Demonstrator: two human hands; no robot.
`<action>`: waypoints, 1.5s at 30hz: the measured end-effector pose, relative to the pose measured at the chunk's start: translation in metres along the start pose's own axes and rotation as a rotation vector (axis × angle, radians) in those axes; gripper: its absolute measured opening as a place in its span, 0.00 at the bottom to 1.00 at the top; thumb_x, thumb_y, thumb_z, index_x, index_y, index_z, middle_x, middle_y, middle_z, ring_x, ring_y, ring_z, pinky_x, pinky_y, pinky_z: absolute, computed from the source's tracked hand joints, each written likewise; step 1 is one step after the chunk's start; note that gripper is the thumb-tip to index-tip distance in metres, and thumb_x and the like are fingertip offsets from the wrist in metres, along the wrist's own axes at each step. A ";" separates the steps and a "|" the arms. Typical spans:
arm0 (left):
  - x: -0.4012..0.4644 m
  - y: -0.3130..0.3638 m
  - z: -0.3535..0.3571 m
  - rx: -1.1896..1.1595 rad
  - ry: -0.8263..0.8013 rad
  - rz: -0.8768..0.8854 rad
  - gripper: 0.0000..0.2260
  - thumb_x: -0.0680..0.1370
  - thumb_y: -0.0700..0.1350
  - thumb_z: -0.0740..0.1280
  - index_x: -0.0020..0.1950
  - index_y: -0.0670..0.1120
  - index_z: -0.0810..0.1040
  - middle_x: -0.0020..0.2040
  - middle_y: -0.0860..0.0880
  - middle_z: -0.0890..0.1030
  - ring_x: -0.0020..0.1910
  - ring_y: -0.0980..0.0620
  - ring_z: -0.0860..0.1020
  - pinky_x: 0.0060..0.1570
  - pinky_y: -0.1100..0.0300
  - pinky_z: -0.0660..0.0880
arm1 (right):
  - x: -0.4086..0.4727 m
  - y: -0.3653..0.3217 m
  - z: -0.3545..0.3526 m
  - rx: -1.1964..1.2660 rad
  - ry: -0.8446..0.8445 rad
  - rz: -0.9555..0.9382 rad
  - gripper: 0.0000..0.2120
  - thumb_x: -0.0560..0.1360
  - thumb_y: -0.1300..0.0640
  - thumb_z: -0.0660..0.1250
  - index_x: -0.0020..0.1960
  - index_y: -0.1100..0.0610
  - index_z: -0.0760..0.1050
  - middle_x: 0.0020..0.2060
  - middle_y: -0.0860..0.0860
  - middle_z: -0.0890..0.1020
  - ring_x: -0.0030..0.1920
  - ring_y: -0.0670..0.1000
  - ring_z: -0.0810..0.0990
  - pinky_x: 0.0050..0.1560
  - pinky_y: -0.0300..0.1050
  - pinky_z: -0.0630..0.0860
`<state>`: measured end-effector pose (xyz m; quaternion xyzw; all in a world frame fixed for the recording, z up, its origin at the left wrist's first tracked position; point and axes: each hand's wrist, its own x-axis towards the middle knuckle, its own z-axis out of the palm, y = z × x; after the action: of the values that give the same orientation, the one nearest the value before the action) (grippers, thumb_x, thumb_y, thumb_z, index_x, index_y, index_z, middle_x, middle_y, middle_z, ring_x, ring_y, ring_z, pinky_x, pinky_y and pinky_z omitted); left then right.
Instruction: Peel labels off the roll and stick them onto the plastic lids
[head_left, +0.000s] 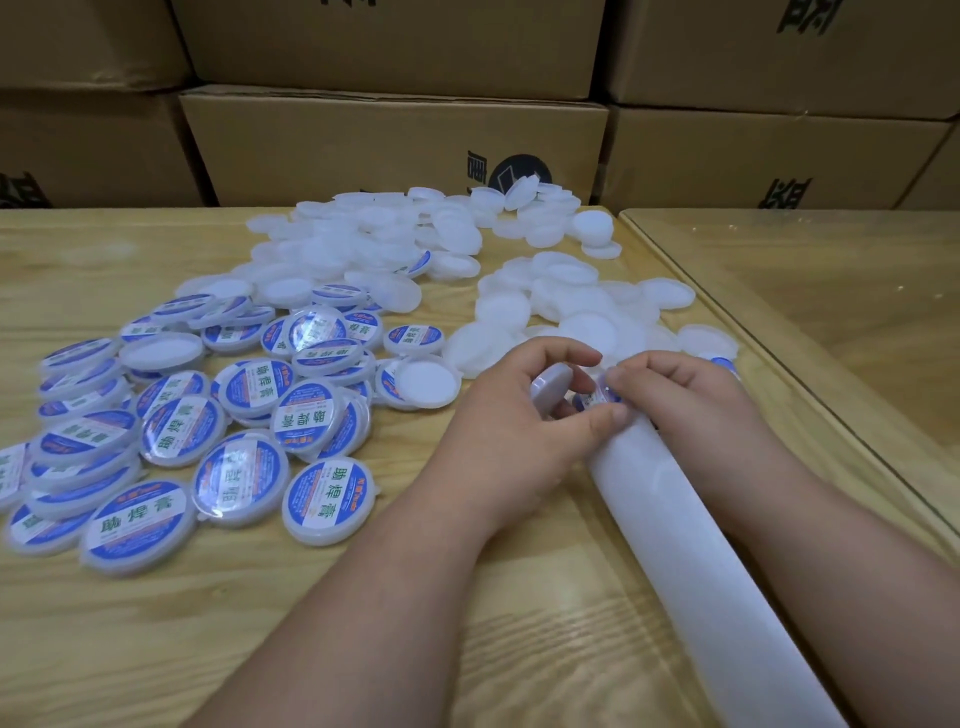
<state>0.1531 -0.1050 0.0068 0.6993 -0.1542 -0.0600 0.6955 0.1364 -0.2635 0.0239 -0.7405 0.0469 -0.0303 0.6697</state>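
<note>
Pale wooden bench (171, 639): visible grain, slight sheen. Left of the left hand's grip (519, 421): round translucent white plastic lids with glossy blue-and-white paper labels (236, 480). Beyond both grips: bare milky plastic lids (587, 332), matt, smooth. Running back from the right hand's grip (675, 389): white waxy backing strip (691, 561), smooth, satin. Right: glass-topped wooden table (831, 291), reflective. Behind: matt brown cardboard boxes (363, 135).
</note>
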 end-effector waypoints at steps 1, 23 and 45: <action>0.000 0.000 0.000 0.006 -0.004 0.001 0.17 0.70 0.46 0.80 0.54 0.59 0.81 0.47 0.59 0.82 0.41 0.59 0.80 0.47 0.60 0.80 | 0.000 0.000 0.000 0.021 -0.005 0.009 0.11 0.77 0.58 0.69 0.35 0.54 0.80 0.29 0.51 0.80 0.29 0.49 0.78 0.31 0.43 0.75; 0.000 0.000 0.002 0.082 0.056 0.018 0.10 0.72 0.50 0.79 0.49 0.60 0.83 0.47 0.63 0.84 0.47 0.57 0.83 0.49 0.61 0.82 | 0.005 0.007 0.002 0.154 -0.001 -0.107 0.15 0.67 0.62 0.62 0.49 0.50 0.80 0.35 0.54 0.78 0.34 0.55 0.77 0.35 0.46 0.75; 0.005 0.003 -0.002 -0.123 0.246 -0.068 0.09 0.75 0.42 0.70 0.44 0.57 0.85 0.38 0.53 0.85 0.35 0.55 0.83 0.34 0.61 0.78 | 0.002 0.005 0.004 0.006 -0.006 -0.174 0.19 0.66 0.64 0.59 0.52 0.52 0.79 0.35 0.52 0.74 0.30 0.47 0.69 0.29 0.37 0.68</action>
<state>0.1580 -0.1045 0.0109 0.6623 -0.0400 -0.0064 0.7482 0.1389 -0.2606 0.0181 -0.7399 -0.0195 -0.0864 0.6668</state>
